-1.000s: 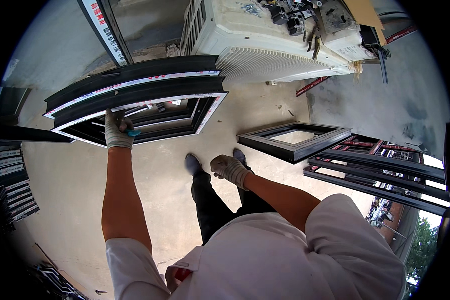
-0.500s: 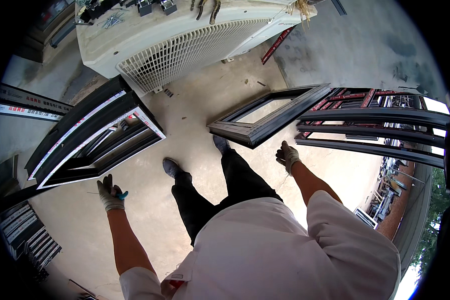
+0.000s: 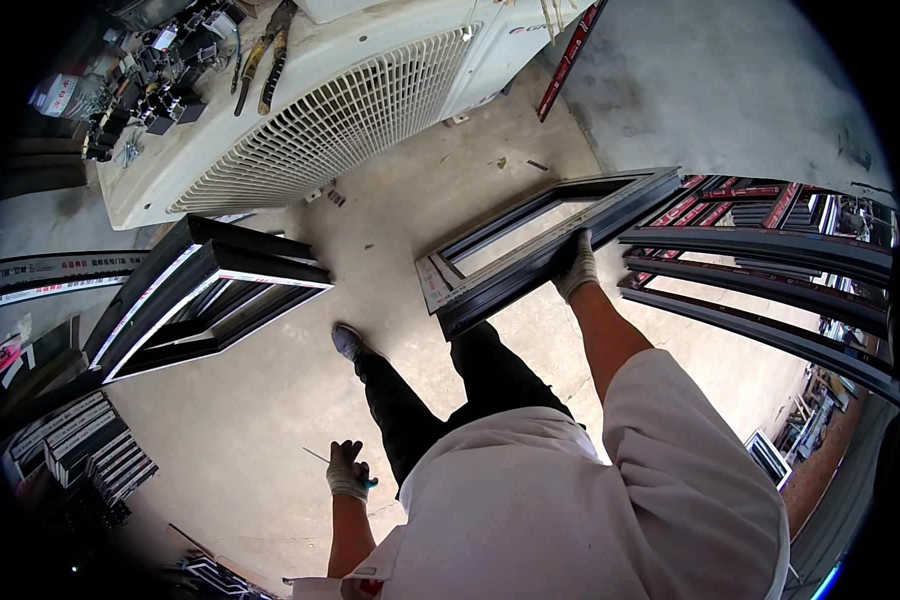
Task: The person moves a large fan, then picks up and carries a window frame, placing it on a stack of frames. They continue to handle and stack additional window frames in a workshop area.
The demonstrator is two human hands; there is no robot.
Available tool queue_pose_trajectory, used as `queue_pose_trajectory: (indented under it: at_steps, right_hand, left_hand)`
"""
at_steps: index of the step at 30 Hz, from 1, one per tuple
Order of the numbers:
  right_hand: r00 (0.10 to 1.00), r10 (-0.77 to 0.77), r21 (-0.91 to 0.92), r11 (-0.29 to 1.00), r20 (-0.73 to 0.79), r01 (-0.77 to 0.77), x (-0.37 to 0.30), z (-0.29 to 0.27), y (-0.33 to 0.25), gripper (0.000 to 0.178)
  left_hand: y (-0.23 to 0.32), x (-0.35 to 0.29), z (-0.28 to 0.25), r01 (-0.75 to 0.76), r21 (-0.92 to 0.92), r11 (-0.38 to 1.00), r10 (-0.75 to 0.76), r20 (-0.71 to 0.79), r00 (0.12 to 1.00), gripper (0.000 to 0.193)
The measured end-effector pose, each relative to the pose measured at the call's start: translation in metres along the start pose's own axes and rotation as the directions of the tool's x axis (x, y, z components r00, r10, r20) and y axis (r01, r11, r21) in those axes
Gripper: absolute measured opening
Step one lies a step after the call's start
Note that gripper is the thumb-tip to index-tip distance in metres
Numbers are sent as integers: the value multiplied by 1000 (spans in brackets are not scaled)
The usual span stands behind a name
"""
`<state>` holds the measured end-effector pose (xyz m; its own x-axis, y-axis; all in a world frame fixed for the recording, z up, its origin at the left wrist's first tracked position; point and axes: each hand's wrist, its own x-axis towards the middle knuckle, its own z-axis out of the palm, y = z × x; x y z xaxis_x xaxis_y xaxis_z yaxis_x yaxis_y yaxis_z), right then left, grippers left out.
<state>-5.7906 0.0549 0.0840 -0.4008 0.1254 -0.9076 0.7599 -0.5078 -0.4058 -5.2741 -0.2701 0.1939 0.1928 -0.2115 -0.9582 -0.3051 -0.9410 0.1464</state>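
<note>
My gloved right hand is closed on the near long side of a dark metal window frame, which stands tilted on the floor in front of my legs. The fingertips are partly hidden by the frame. My gloved left hand is low and to the left, closed round what looks like a screwdriver. Its thin shaft sticks out to the left and a bit of teal handle shows at the right. Nothing else touches that hand.
Dark frames with white tape stand at left, above stacked profiles. Long dark bars lie racked at right. Ahead is a white outdoor air-conditioner unit with pliers and small black hardware on top.
My right hand has reached forward and taken hold of the frame, whose near end now sits closer to me. My left hand has swung in toward my leg with the screwdriver.
</note>
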Motion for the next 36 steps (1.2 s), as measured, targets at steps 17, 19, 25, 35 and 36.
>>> queue_pose_trajectory:
  at_steps: [17,19,25,35,36]
  right_hand:
    - [890,53,247,951,453,-183,7,37,-32,42]
    - [923,53,241,958,381,-154,17,54,-34,35]
    - [964,99,125,983,248,-133,11,106,-40,29]
    - [944,95,149,978,317,-149,-1,173,-16,31]
    - [934,100,166,972,343,-165,4,181,-13,33]
  left_hand:
    - [5,-48,82,-87,98,991,86,15,996,51]
    - [2,-49,77,-88,88,992,88,9,996,52]
    - [-4,-58,49,-52,42,998,56,-86,995,50]
    - [-32,-67,34,-23,-21,1000,20,-139,990,47]
    - [-32,-68,38,-27,-23,999,24,-135,991,47]
